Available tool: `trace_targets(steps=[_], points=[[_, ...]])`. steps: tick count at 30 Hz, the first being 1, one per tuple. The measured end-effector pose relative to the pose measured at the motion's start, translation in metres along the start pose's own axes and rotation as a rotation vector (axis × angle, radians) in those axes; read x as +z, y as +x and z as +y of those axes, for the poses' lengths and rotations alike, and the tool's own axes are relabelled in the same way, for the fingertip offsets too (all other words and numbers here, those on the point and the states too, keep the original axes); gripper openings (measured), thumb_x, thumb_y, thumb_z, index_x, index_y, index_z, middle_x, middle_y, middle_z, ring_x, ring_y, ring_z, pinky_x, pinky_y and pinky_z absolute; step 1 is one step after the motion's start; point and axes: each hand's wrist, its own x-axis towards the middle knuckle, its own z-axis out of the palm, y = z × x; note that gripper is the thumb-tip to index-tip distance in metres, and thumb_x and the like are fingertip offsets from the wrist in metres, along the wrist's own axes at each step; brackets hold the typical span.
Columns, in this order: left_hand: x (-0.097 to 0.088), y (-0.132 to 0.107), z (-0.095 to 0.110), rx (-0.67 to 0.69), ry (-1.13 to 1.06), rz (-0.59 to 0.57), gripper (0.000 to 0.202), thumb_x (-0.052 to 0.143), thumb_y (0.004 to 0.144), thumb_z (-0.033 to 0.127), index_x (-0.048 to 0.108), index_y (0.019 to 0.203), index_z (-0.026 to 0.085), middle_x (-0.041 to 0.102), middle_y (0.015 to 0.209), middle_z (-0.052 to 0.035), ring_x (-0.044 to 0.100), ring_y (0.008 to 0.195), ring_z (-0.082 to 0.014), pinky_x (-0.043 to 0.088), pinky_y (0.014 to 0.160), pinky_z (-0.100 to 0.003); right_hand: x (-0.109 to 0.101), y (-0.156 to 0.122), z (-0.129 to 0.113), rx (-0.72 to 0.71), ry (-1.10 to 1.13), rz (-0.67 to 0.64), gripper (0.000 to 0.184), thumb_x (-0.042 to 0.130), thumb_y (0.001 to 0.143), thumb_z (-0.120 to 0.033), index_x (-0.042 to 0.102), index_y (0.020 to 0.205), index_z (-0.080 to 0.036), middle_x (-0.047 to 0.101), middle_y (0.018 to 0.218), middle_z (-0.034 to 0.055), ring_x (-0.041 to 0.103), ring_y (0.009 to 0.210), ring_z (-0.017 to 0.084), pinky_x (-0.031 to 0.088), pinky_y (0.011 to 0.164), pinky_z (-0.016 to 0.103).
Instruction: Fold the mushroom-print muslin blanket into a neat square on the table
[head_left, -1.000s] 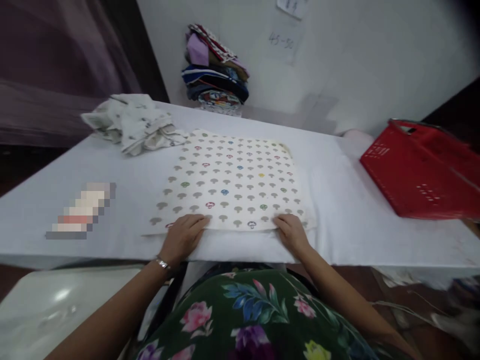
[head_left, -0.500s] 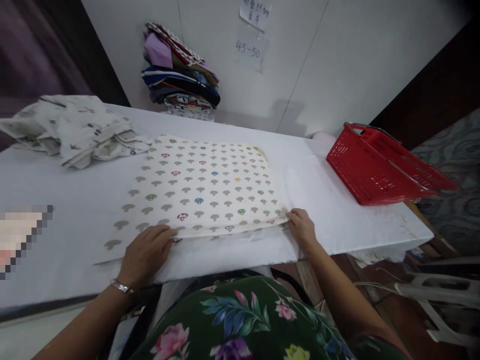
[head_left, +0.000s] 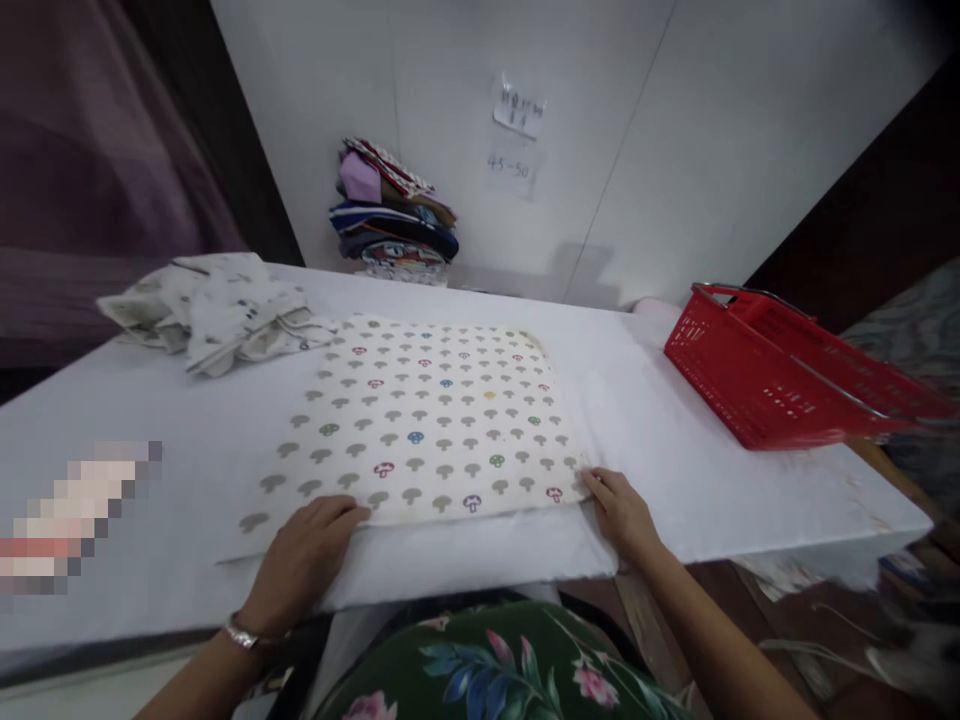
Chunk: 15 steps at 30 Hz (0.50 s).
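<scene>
A folded cream cloth with a mushroom print (head_left: 431,415) lies flat on the white table (head_left: 675,450) in front of me. My left hand (head_left: 304,560) rests at its near left edge, fingers curled over the hem, a metal bracelet on the wrist. At the cloth's near right corner my right hand (head_left: 622,512) pinches the edge with its fingertips. Both hands touch the cloth near the table's front edge.
A crumpled pale printed cloth (head_left: 214,312) lies at the back left. A stack of folded colourful fabrics (head_left: 394,215) stands against the wall. A red plastic basket (head_left: 780,365) sits on the table's right end. A blurred patch (head_left: 71,515) covers something at the left.
The view has swung right and then tilted up. My right hand slid from the front edge out to the cloth's right corner. My left hand stayed at the near left edge.
</scene>
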Motion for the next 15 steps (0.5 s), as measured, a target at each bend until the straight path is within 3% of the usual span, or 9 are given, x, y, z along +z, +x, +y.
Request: trace_targets(steps=[6, 10, 13, 15], points=[[-0.004, -0.002, -0.003, -0.014, -0.011, 0.031, 0.027, 0.045, 0.081, 0.020, 0.068, 0.094, 0.027, 0.066, 0.096, -0.0023, 0.058, 0.089, -0.0172, 0.045, 0.079, -0.029, 0.016, -0.012, 0.006, 0.067, 0.191, 0.036, 0.040, 0.041, 0.080, -0.011, 0.061, 0.114, -0.021, 0.057, 0.118, 0.0078, 0.053, 0.104, 0.022, 0.047, 0.087, 0.037], [-0.002, -0.006, -0.010, -0.064, 0.008, 0.043, 0.032, 0.043, 0.080, 0.019, 0.066, 0.101, 0.027, 0.067, 0.100, -0.0027, 0.059, 0.093, -0.0183, 0.046, 0.082, -0.031, 0.012, -0.005, 0.006, 0.419, 0.475, 0.000, 0.033, 0.043, 0.081, -0.025, 0.067, 0.102, -0.018, 0.061, 0.114, 0.0081, 0.057, 0.104, 0.022, 0.047, 0.089, 0.036], [0.003, -0.012, -0.020, -0.101, 0.023, 0.071, 0.033, 0.044, 0.079, 0.020, 0.066, 0.103, 0.027, 0.067, 0.102, -0.0028, 0.059, 0.095, -0.0193, 0.046, 0.085, -0.032, -0.001, 0.009, 0.005, 0.698, 0.612, -0.105, 0.032, 0.045, 0.079, -0.035, 0.067, 0.093, -0.016, 0.069, 0.090, 0.0070, 0.063, 0.083, 0.022, 0.050, 0.075, 0.032], [0.006, -0.017, -0.028, -0.112, 0.030, 0.081, 0.032, 0.045, 0.078, 0.021, 0.066, 0.102, 0.028, 0.067, 0.104, -0.0023, 0.059, 0.096, -0.0195, 0.045, 0.086, -0.033, -0.009, 0.019, 0.004, 0.752, 0.639, -0.209, 0.031, 0.046, 0.078, -0.036, 0.067, 0.088, -0.017, 0.068, 0.074, 0.0038, 0.062, 0.065, 0.019, 0.048, 0.063, 0.028]])
